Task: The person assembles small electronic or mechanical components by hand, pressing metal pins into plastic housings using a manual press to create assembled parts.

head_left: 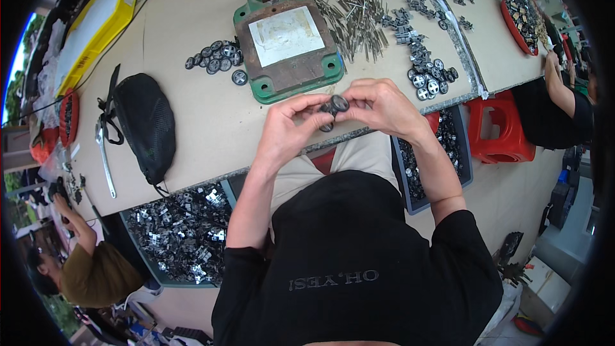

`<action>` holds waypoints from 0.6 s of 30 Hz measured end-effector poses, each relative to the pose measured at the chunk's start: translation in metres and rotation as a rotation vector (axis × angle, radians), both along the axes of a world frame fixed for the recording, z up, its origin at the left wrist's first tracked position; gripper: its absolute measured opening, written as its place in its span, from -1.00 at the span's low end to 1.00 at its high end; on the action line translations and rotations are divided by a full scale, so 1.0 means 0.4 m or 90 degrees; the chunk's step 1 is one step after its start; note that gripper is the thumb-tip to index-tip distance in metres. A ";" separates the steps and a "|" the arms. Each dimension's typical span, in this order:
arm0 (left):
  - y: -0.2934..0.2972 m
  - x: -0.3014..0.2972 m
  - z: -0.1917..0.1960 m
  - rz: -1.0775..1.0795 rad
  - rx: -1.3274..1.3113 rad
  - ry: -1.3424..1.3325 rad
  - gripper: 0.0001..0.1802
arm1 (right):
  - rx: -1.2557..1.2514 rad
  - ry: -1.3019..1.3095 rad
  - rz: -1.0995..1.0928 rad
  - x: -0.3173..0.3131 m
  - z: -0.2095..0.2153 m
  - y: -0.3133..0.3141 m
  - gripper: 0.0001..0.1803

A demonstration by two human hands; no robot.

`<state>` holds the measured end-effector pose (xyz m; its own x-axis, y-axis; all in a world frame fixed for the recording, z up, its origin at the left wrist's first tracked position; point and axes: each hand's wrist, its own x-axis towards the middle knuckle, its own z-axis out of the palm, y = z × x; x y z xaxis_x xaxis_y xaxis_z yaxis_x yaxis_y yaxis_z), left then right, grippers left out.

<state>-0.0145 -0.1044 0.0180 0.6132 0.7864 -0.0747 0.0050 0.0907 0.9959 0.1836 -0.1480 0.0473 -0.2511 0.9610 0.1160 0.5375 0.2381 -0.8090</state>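
Dark plastic on the held wheels (339, 103), and they catch a soft shine! The desk (198, 128) runs smooth and matt; the press base (298, 73) shows rough, worn metal with green paint, matt paper (286, 35) on top. Thin metal pins (368, 31), black cloth pouch (146, 128), shiny metal wrench (106, 160), glossy plastic stool (503, 134)!

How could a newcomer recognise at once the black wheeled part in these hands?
Find the green-rimmed machine base on the pale worktable. Just in front of it are the left hand and right hand. They hold the black wheeled part, unlike the loose wheels nearby, which lie on the worktable.
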 end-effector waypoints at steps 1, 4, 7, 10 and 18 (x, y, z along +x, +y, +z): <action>0.020 -0.003 0.020 0.036 0.101 0.025 -0.79 | 0.017 0.024 -0.032 -0.009 0.013 0.012 -0.74; 0.108 0.008 0.052 0.182 0.146 0.044 -0.77 | -0.026 0.009 -0.155 0.002 0.041 0.027 -0.71; 0.224 0.011 0.026 0.290 0.210 0.061 -0.75 | -0.016 -0.023 -0.153 0.029 0.016 0.040 -0.70; 0.282 0.028 0.004 0.350 0.264 0.080 -0.74 | -0.011 -0.051 -0.149 0.051 0.002 0.035 -0.72; 0.297 0.037 -0.040 0.365 0.320 0.117 -0.75 | 0.062 -0.092 -0.123 0.143 0.131 0.110 -0.75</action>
<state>0.0001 0.0144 0.0021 0.1131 0.9427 0.3138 0.2630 -0.3329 0.9055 0.2409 -0.1039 0.0999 -0.0850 0.9789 0.1860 0.6892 0.1925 -0.6985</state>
